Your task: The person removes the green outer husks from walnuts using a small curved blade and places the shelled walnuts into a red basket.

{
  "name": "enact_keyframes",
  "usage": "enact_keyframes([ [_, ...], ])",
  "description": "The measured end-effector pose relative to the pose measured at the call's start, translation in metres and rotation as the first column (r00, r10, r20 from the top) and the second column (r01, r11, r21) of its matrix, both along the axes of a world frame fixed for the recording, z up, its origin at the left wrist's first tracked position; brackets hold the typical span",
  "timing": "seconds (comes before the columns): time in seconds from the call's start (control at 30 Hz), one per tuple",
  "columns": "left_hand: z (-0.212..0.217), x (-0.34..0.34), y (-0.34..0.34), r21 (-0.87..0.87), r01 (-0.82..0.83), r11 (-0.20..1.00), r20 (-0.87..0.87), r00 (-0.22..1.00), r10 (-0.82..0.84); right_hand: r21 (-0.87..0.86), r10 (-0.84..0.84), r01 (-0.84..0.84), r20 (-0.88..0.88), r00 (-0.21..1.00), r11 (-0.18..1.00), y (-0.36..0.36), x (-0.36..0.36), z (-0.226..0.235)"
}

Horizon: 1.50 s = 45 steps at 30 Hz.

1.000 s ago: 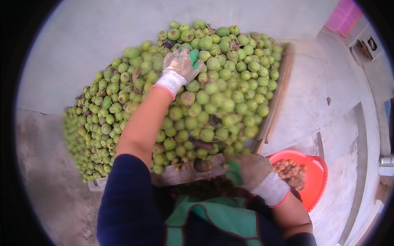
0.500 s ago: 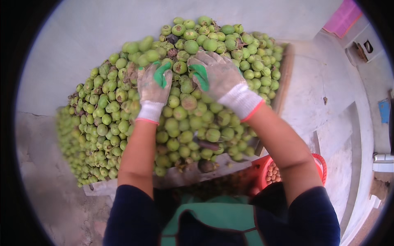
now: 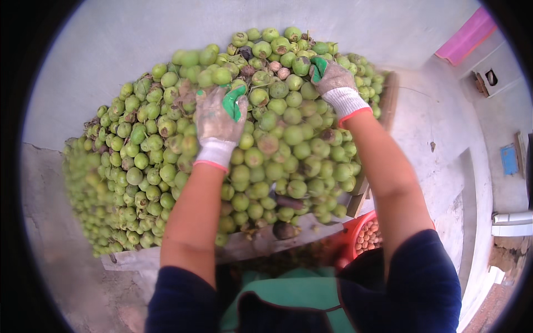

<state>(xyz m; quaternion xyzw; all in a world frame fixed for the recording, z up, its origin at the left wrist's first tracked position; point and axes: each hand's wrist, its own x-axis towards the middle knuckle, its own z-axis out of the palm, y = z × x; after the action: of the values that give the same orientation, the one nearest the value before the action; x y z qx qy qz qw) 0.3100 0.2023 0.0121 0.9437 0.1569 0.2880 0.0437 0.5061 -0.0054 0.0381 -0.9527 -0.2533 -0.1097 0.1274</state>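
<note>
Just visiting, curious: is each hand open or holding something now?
Left hand: at the green-husked walnuts; grip can't be told.
Right hand: also there; grip can't be told.

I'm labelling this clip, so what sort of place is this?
Possibly a farm's produce work area: a big heap of green round fruits by a pale wall, and a red tub holding brown nut-like pieces.
</note>
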Motion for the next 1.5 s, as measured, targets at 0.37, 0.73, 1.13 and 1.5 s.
enact_keyframes([
  [0.37,0.000,-0.002,0.002,0.006,0.002,1.000,0.002,1.000,-0.002,-0.176,0.104,-0.119,-0.094,0.990,0.977,0.084,-0.029,0.025],
  [0.73,-0.002,-0.004,0.002,-0.025,0.019,0.999,0.035,0.999,-0.018,-0.346,0.078,-0.223,-0.388,0.918,0.911,0.096,0.021,0.017],
  [1.13,-0.002,-0.007,0.003,-0.014,0.028,1.000,0.063,0.998,-0.027,-0.515,0.166,-0.367,-0.395,0.904,0.774,0.137,0.040,0.012],
  [1.5,-0.004,0.000,0.003,0.026,0.051,0.998,0.029,0.998,-0.051,-0.018,0.100,-0.114,-0.360,0.928,0.993,0.028,-0.012,0.060],
])
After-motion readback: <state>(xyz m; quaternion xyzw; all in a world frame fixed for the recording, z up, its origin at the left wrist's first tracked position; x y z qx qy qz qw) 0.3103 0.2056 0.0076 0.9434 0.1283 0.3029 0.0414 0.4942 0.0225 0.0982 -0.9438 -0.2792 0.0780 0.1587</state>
